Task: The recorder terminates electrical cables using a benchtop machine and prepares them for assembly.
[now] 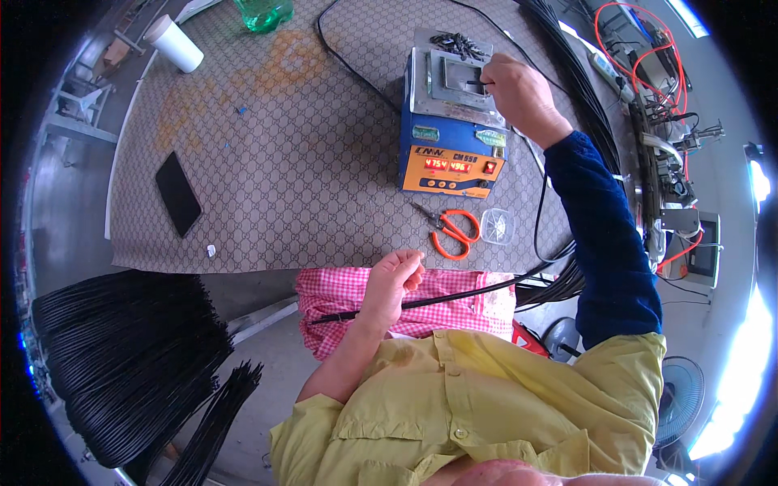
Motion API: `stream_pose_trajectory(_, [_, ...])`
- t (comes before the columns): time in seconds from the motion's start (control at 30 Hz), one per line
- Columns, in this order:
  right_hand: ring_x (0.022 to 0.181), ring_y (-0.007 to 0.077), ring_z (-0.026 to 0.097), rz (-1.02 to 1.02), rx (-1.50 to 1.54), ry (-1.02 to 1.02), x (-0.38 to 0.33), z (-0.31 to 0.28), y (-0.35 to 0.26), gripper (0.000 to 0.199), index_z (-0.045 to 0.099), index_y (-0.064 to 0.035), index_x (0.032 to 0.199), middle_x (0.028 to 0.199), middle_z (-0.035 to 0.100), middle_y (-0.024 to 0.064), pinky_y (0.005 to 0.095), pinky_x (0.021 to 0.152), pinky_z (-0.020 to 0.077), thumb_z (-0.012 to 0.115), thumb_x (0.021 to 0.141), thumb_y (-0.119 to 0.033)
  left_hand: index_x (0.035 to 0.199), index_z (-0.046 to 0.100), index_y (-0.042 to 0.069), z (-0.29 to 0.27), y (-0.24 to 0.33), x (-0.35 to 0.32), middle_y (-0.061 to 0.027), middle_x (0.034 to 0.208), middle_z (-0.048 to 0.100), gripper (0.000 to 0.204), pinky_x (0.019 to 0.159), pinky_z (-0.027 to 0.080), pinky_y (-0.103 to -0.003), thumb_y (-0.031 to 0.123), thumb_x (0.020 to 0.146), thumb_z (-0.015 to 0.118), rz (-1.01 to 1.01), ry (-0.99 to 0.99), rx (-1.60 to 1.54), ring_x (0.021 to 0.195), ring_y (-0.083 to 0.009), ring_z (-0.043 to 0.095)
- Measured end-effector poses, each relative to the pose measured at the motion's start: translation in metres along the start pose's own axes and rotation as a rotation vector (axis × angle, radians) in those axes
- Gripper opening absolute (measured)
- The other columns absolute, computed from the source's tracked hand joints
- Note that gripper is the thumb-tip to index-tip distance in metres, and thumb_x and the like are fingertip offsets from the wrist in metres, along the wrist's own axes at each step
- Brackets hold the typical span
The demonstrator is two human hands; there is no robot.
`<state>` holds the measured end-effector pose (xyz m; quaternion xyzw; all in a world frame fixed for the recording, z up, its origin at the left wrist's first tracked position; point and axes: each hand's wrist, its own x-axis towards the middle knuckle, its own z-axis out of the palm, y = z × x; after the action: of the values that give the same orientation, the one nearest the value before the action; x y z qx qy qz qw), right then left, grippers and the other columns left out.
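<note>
Above the metal top of a blue and orange solder pot (pixel 413 150), my right hand (pixel 519 91) pinches a thin black cable end (pixel 476 83). Its tip points left over the square opening in the top; the rest is hidden by my hand. Small black pieces (pixel 458 44) lie heaped at the top's far edge. My left hand (pixel 395 279) is closed near the table's front edge, and whatever its curled fingers may hold is hidden. Orange-handled cutters (pixel 455 235) and a small clear dish (pixel 497 227) lie between that hand and the pot.
A phone (pixel 177 194), a white cup (pixel 174 44) and a green bottle (pixel 264 12) are on the patterned table (pixel 308 186). Black cables (pixel 138 356) hang in bundles at lower left; more cables (pixel 579 89) run along the right. A fan (pixel 681 397) stands lower right.
</note>
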<state>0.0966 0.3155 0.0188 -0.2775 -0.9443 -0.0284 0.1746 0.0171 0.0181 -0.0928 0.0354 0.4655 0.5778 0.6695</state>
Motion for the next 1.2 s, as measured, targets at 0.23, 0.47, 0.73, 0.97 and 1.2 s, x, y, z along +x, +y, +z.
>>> stream_pose_trajectory(0.23, [0.072, 0.0286, 0.055, -0.028, -0.022, -0.017, 0.0, -0.002, -0.002, 0.009, 0.056, -0.0052, 0.074, 0.078, 0.053, 0.0092, 0.0365, 0.063, 0.0445, 0.049, 0.07, -0.005, 0.088, 0.055, 0.001, -0.001, 0.0, 0.0, -0.0008, 0.067, 0.052, 0.014, 0.052, 0.034, -0.019, 0.013, 0.085, 0.05, -0.003, -0.012, -0.008, 0.056, -0.0062, 0.044])
stream_pose_trajectory(0.47, [0.072, 0.0274, 0.054, -0.063, 0.033, 0.016, 0.002, -0.015, 0.006, 0.008, 0.058, -0.0044, 0.077, 0.073, 0.052, 0.0097, 0.0352, 0.063, 0.0427, 0.055, 0.072, -0.011, 0.087, 0.056, 0.004, -0.003, -0.001, 0.001, 0.0009, 0.068, 0.053, 0.012, 0.052, 0.036, -0.017, 0.015, 0.084, 0.052, -0.006, -0.025, -0.028, 0.056, -0.0042, 0.045])
stream_pose_trajectory(0.73, [0.07, 0.0273, 0.058, -0.046, 0.041, -0.136, 0.005, -0.022, 0.007, 0.011, 0.06, -0.0039, 0.081, 0.075, 0.059, 0.0116, 0.0333, 0.064, 0.0455, 0.054, 0.075, -0.011, 0.089, 0.055, 0.002, -0.002, 0.001, 0.0, -0.0001, 0.068, 0.052, 0.013, 0.053, 0.035, -0.019, 0.013, 0.085, 0.049, -0.016, -0.018, -0.005, 0.056, -0.0057, 0.044])
stream_pose_trajectory(0.97, [0.068, 0.028, 0.058, -0.029, 0.018, -0.171, 0.01, -0.013, 0.014, 0.011, 0.06, -0.0042, 0.081, 0.073, 0.059, 0.0123, 0.0334, 0.063, 0.0463, 0.051, 0.076, -0.01, 0.09, 0.055, 0.002, -0.003, 0.0, 0.001, -0.0003, 0.068, 0.052, 0.013, 0.053, 0.035, -0.019, 0.012, 0.085, 0.049, -0.017, -0.03, -0.022, 0.057, -0.006, 0.044])
stream_pose_trajectory(1.2, [0.07, 0.0278, 0.058, -0.018, -0.089, -0.221, 0.015, -0.016, 0.0, 0.011, 0.06, -0.0051, 0.079, 0.074, 0.06, 0.0114, 0.0337, 0.063, 0.0467, 0.05, 0.075, -0.008, 0.088, 0.056, 0.004, -0.004, -0.001, 0.0, 0.001, 0.068, 0.054, 0.012, 0.052, 0.036, -0.017, 0.015, 0.084, 0.052, -0.011, -0.039, -0.037, 0.056, -0.0042, 0.046])
